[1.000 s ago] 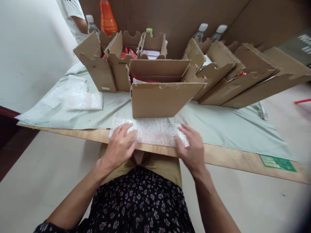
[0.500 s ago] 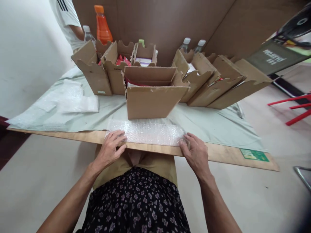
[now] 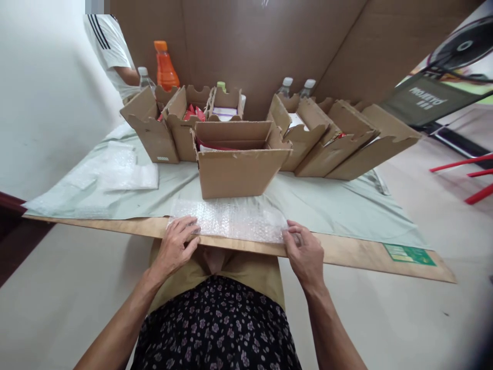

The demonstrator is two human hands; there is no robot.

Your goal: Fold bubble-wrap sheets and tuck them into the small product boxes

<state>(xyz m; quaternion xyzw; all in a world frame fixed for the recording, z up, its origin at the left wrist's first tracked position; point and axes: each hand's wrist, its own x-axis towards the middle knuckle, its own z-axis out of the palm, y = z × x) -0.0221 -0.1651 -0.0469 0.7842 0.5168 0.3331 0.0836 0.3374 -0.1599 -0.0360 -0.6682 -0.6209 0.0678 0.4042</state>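
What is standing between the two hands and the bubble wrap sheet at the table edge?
Nothing visible. The left hand rests on the left end of the bubble wrap sheet, and the right hand touches its right end. The open cardboard box stands behind the sheet.

Beyond the left hand [image 3: 175, 247], a person in a white shirt [image 3: 110, 49] is cut off by the top edge and partly hidden behind the cardboard boxes [image 3: 169, 126]. The bottles [image 3: 296, 87] far ahead of the right hand [image 3: 306, 254] show only their caps above the box flaps, and the contents of the open box [image 3: 239, 159] ahead of both hands are mostly hidden by its front wall. The right hand's fingertips [image 3: 289, 235] at the bubble wrap [image 3: 229, 221] corner are too small to tell whether they pinch it.
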